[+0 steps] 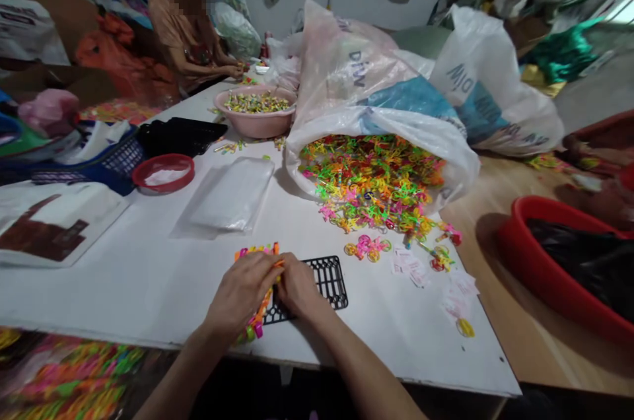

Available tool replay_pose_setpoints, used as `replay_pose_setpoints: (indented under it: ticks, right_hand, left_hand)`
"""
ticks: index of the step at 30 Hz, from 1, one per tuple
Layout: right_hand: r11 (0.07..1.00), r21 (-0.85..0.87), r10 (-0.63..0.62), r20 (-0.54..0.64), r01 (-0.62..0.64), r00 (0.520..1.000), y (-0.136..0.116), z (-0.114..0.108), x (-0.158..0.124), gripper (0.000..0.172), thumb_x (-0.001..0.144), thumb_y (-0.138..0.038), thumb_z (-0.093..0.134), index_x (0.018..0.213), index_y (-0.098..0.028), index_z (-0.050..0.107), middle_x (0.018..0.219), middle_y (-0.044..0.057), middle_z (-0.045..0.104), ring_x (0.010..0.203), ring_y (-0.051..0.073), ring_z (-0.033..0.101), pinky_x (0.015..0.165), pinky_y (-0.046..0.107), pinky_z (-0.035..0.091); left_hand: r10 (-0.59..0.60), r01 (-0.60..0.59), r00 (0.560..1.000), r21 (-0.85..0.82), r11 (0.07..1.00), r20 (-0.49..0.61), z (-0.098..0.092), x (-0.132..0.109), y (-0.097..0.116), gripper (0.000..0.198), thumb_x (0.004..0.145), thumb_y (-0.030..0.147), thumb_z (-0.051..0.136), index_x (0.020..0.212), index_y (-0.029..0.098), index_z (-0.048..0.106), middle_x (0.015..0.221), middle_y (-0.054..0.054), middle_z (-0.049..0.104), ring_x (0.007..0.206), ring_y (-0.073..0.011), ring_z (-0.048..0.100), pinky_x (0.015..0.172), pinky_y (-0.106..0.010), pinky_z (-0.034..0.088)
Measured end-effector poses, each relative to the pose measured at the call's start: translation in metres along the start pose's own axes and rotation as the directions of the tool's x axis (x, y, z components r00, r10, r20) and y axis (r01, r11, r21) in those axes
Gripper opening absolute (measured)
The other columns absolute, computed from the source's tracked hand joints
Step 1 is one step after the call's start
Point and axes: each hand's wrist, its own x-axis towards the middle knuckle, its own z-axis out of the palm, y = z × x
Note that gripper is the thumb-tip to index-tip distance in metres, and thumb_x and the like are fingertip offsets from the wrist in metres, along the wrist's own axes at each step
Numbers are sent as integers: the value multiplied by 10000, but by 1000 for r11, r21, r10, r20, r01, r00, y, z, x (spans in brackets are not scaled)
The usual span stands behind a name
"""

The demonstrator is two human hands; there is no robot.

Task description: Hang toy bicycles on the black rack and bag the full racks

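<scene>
A white work surface [148, 261] stretches across the view, and an open plastic sack [376, 119] spills a heap of bright plastic loops [371, 175] over it. Nearer the person, beside a black plastic grid [327, 281], the left hand [240, 291] and right hand [297, 284] are on a strip of coloured plastic pieces [257, 327] — the fingers [270, 269] curl nearly shut, gripping it, its ends showing past the hands.
</scene>
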Motion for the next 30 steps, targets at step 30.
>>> replay_pose_setpoints:
  ticks: [30]
  right_hand:
    - [822,564,105,-22,-74,994,39,-77,-1,242,688,-376,634,727,-147,567,575,-63,406,525,74,347,488,191,259]
  left_hand:
    - [-79,71,991,-75,995,-104,-18,27,3,281,859,318,508,1090,170,573,1044,-73,608,1021,-194,547,904,-348,429]
